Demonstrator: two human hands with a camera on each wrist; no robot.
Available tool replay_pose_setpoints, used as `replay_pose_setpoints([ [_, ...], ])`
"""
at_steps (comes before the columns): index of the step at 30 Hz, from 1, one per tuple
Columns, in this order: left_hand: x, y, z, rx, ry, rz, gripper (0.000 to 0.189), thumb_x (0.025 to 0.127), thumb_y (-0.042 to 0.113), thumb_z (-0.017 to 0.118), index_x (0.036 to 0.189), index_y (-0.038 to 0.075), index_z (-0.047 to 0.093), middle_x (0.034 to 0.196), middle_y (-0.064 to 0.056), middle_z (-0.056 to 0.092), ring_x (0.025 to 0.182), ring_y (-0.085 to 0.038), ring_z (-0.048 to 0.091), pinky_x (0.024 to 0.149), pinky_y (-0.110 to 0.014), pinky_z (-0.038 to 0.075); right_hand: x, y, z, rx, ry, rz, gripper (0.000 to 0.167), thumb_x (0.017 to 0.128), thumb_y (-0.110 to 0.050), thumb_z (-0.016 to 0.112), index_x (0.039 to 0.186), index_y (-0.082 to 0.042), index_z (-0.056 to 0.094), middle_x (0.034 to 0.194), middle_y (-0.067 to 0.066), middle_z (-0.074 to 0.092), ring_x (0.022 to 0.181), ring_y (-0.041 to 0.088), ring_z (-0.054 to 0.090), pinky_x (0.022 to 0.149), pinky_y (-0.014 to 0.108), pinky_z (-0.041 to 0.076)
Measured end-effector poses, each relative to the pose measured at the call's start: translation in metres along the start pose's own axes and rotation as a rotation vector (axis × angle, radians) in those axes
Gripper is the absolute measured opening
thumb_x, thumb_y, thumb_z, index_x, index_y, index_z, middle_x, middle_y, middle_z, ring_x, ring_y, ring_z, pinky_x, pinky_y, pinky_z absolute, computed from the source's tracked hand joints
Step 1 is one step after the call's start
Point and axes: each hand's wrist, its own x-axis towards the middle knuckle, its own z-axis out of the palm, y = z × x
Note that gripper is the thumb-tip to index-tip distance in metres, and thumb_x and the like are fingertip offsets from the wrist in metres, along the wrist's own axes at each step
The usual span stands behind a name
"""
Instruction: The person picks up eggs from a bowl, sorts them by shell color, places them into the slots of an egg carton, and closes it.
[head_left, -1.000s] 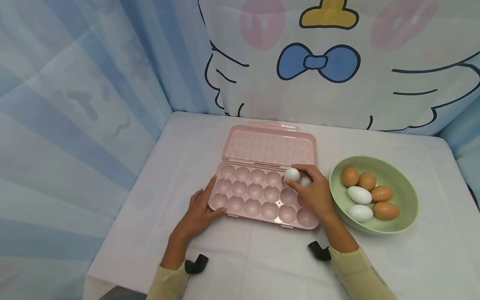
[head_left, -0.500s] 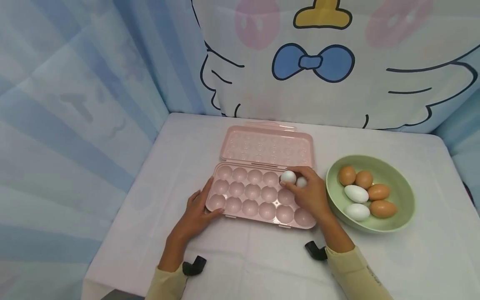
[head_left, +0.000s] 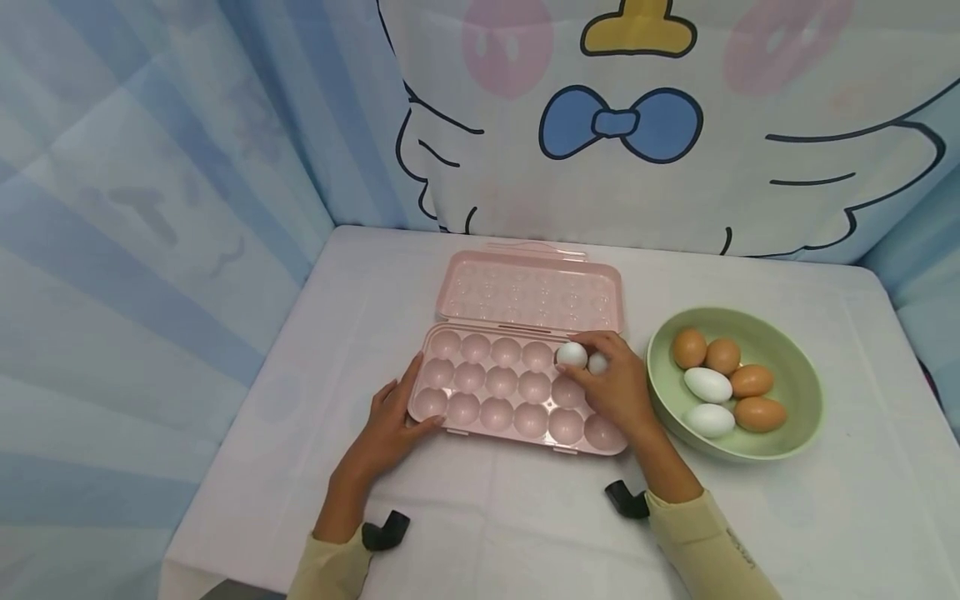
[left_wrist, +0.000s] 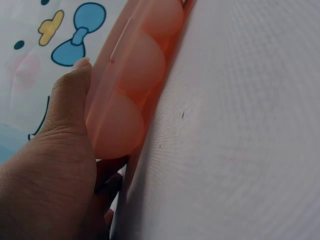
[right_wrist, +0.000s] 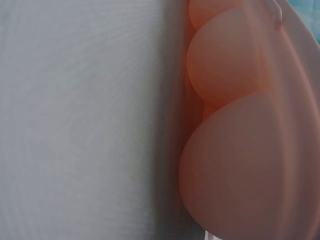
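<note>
A pink plastic egg box (head_left: 517, 387) lies on the table with its lid (head_left: 529, 292) laid back behind it. My left hand (head_left: 390, 429) grips its left end, thumb at the front corner and fingers along the side. In the left wrist view that thumb lies against the rim (left_wrist: 107, 75). My right hand (head_left: 618, 387) pinches a white egg (head_left: 572, 355) between thumb and fingers at a back-row hollow. Another white egg (head_left: 597, 363) sits just right of it, partly hidden by the hand. The right wrist view shows the rounded undersides of the hollows (right_wrist: 230, 170).
A green bowl (head_left: 806, 417) stands right of the box, close to my right wrist. Inside lie several brown eggs (head_left: 760, 413) and two white eggs (head_left: 708, 421). A white cloth (head_left: 480, 517) covers the table, and a printed curtain (head_left: 622, 192) hangs behind.
The pinched white egg has settled slightly lower towards its back-row hollow. The whole scene has shifted a little left in the head view; the left hand keeps its place on the box.
</note>
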Motion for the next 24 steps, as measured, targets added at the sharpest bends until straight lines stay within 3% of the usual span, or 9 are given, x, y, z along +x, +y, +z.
replay_pose_setpoints([
  [20, 0.0004, -0.0001, -0.0027, 0.005, 0.016, 0.024, 0.103, 0.094, 0.043, 0.075, 0.168, 0.028, 0.005, 0.168, -0.004, 0.028, 0.150, -0.024, 0.032, 0.122, -0.047, 0.004, 0.0007, -0.0031, 0.0018, 0.017, -0.001, 0.004, 0.036, 0.080, -0.013, 0.091, 0.112, -0.005, 0.077, 0.115, 0.008, 0.069, 0.114, 0.029, 0.063, 0.097, 0.042, 0.046],
  [24, -0.0008, 0.0013, -0.0003, -0.005, 0.006, 0.024, 0.103, 0.094, 0.043, 0.075, 0.168, 0.026, 0.005, 0.168, -0.004, 0.027, 0.151, -0.023, 0.030, 0.122, -0.047, 0.004, -0.0016, -0.0019, 0.0002, 0.014, 0.011, -0.002, 0.038, 0.080, -0.014, 0.092, 0.115, -0.007, 0.077, 0.116, 0.006, 0.070, 0.114, 0.027, 0.064, 0.097, 0.036, 0.045],
])
